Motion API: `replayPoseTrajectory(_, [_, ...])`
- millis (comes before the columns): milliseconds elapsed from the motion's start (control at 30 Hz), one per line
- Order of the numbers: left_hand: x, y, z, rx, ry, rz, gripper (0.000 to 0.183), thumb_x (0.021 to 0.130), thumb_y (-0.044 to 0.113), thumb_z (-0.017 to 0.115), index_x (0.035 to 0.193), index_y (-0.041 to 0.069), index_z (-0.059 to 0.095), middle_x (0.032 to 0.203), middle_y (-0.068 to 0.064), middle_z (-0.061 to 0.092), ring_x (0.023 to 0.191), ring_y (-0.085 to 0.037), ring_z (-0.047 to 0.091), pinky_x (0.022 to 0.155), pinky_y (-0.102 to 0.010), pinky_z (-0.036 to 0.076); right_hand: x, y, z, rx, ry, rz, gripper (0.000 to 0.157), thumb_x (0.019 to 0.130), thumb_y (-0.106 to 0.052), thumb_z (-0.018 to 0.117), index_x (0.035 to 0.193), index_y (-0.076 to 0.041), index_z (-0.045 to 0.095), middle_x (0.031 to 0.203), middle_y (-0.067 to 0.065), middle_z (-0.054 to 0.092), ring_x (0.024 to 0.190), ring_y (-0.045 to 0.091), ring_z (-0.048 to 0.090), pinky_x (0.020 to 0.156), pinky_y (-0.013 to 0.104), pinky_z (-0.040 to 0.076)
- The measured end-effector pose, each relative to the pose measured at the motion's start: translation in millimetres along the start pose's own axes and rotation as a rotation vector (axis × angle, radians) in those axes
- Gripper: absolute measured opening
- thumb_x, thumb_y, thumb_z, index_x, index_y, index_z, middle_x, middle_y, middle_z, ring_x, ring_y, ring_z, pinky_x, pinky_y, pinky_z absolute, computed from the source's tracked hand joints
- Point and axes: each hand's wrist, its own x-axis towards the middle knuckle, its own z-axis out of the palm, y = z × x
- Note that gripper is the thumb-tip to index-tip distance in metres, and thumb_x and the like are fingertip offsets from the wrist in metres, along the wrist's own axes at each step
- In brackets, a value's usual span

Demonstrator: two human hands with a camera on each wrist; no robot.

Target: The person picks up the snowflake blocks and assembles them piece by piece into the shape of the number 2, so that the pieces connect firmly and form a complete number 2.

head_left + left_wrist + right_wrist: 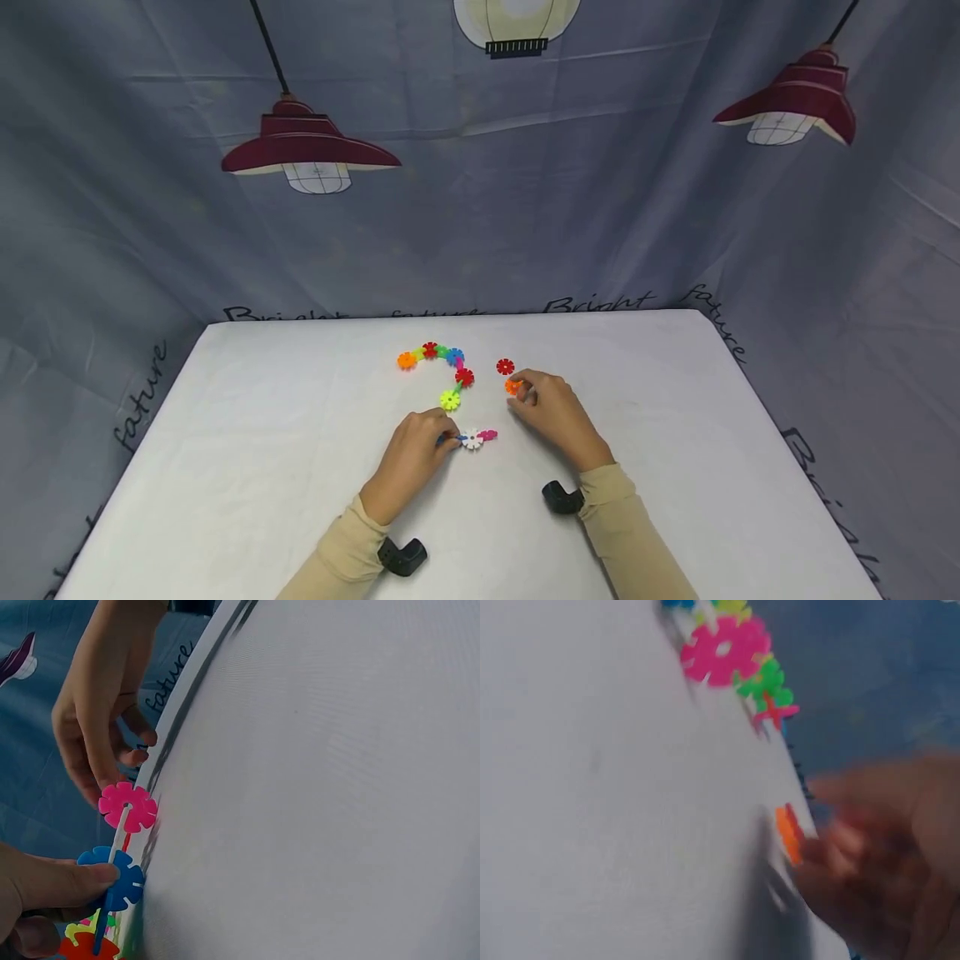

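My left hand (408, 457) pinches a blue notched flower-shaped disc (129, 885) between thumb and fingers. Slotted into it is a white disc (472, 440), which carries a pink disc (124, 796) at its far end, so the three make a short row. On the right, my right hand (558, 419) is over the table beside a loose orange disc (512, 387), its fingers bent with a gap between thumb and forefinger. Motion blurs that hand in the right wrist view, where the orange disc (787, 834) appears right by the fingertips.
Just beyond the orange disc lies a loose red disc (506, 367). A curved chain of joined discs in several colours (464, 377) lies farther back, left of it, ending in a yellow disc (450, 400). All rest on a white table (262, 467) before a grey-blue printed curtain (525, 208).
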Motion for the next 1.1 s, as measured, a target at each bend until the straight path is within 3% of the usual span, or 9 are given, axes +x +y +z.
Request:
replayPoseTrajectory(100, [0.6,1.1,0.6,-0.001,0.002,-0.002,0.013,0.076,0.009,0.091,0.081,0.01,0.08,0.079,0.003,0.074,0.075,-0.01,0.069,0.069,-0.025,0.057,7,6,1.9,-0.071,0.085,0.095,0.034,0.086,-0.017,0.085,0.115,-0.004,0.073,0.081,0.0,0.063,0.07,0.013,0.053,0.067,0.028,0.044])
replayPoseTrajectory(300, [0.6,1.5,1.7,-0.012,0.001,-0.001,0.012,0.076,0.008,0.091,0.081,0.01,0.08,0.079,0.003,0.074,0.074,-0.01,0.068,0.067,-0.024,0.056,9,10,8.2,-0.091,0.016,0.137,0.029,0.085,-0.022,0.086,0.109,-0.01,0.075,0.094,0.003,0.063,0.08,0.017,0.052,0.074,0.032,0.043])
replayPoseTrajectory(567, [0.6,2.6,1.0,-0.013,0.001,-0.004,0.012,0.077,0.009,0.091,0.082,0.011,0.08,0.08,0.003,0.075,0.076,-0.011,0.069,0.07,-0.026,0.058,-7,8,10.7,0.147,-0.051,0.095,0.019,0.088,-0.012,0.083,0.101,-0.012,0.069,0.081,-0.002,0.066,0.07,0.01,0.057,0.065,0.021,0.05])
replayPoseTrajectory(667, [0.7,3.7,0.8,-0.01,0.0,-0.007,0.012,0.077,0.01,0.091,0.082,0.012,0.08,0.08,0.003,0.075,0.076,-0.01,0.069,0.069,-0.024,0.057,-16,13,9.4,0.352,-0.13,0.128,0.023,0.09,-0.011,0.08,0.109,-0.004,0.069,0.082,0.004,0.072,0.069,0.011,0.066,0.063,0.022,0.058])
replayPoseTrajectory(800, [-0.1,2.9,0.7,0.009,0.009,-0.008,0.012,0.077,0.011,0.091,0.081,0.013,0.08,0.08,0.004,0.075,0.076,-0.01,0.069,0.069,-0.025,0.056,-23,21,5.2,0.623,-0.297,0.205,0.034,0.095,-0.013,0.074,0.122,0.005,0.065,0.09,0.016,0.078,0.073,0.017,0.074,0.067,0.03,0.064])
replayPoseTrajectory(900, [-0.7,0.8,1.6,0.016,0.015,-0.007,0.012,0.077,0.011,0.091,0.08,0.013,0.08,0.08,0.004,0.075,0.076,-0.011,0.069,0.07,-0.026,0.056,-24,22,4.5,0.685,-0.372,0.235,0.035,0.098,-0.012,0.07,0.125,0.008,0.064,0.093,0.017,0.079,0.076,0.017,0.076,0.071,0.031,0.064])
replayPoseTrajectory(1100, [-1.0,0.7,1.9,0.015,0.031,-0.002,0.012,0.076,0.01,0.091,0.079,0.012,0.079,0.079,0.004,0.074,0.074,-0.012,0.069,0.069,-0.026,0.055,-24,17,7.0,0.706,-0.395,0.273,0.034,0.099,-0.007,0.063,0.129,0.009,0.064,0.094,0.017,0.079,0.077,0.018,0.077,0.073,0.031,0.064])
